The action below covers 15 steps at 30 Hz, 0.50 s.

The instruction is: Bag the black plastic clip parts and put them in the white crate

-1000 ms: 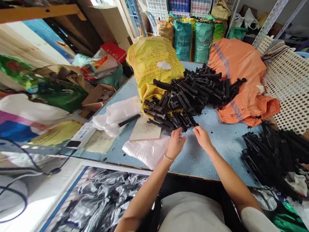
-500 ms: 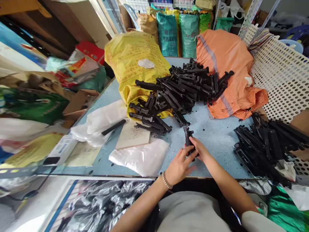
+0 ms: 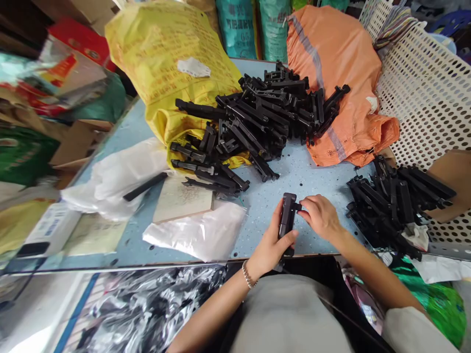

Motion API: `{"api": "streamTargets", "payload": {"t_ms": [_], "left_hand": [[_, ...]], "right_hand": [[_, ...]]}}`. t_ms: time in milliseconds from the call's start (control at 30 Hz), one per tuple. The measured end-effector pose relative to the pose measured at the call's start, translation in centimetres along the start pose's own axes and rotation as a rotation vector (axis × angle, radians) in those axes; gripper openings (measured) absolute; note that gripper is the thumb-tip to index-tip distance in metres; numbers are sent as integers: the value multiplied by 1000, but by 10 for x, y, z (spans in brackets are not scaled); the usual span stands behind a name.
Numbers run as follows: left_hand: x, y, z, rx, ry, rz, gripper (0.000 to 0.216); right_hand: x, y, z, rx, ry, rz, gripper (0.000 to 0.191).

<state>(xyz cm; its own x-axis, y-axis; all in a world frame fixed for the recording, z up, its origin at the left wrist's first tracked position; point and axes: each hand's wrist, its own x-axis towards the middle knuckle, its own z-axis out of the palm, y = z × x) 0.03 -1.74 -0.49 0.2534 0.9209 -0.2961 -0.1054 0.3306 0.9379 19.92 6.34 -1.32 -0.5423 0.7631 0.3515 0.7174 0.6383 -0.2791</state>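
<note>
Fingers [image 3: 288, 240] of the left hand [image 3: 270, 249] clasp an oblong black plastic part [image 3: 288, 215]; the right hand [image 3: 322, 215] pinches its side projection [image 3: 297, 207].

Soft light is brightening the table [image 3: 257, 215].
Glare is streaking the plastic [image 3: 150, 309] below; the green bag [image 3: 25, 154] is blurring at left; the black parts [image 3: 253, 113] are losing detail.

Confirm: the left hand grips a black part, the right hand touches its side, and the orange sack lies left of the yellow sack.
No: the head view shows the orange sack right of the yellow sack. The left hand grips a black part and the right hand touches its side.
</note>
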Motion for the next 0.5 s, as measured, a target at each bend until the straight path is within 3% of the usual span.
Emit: {"api": "streamTargets", "payload": {"t_ms": [100,167,267,367,433,500], "left_hand": [[-4,6,3,119,-26,-2,94],[-5,6,7,207,-20,37,90],[-3,3,11,203,-13,75,90],[6,0,7,38,4,28,92],[12,0,1,-51,69,13,89],[18,0,-5,-59,167,39,80]], "right_hand": [[9,8,-14,-72,-142,-127,34],[13,7,-16,29,-212,-87,45],[17,0,-17,384,-318,216,60],[17,-9,-21,713,-482,475,68],[12,-18,-23,642,-518,421,68],[3,-30,-22,400,-495,246,64]]}}
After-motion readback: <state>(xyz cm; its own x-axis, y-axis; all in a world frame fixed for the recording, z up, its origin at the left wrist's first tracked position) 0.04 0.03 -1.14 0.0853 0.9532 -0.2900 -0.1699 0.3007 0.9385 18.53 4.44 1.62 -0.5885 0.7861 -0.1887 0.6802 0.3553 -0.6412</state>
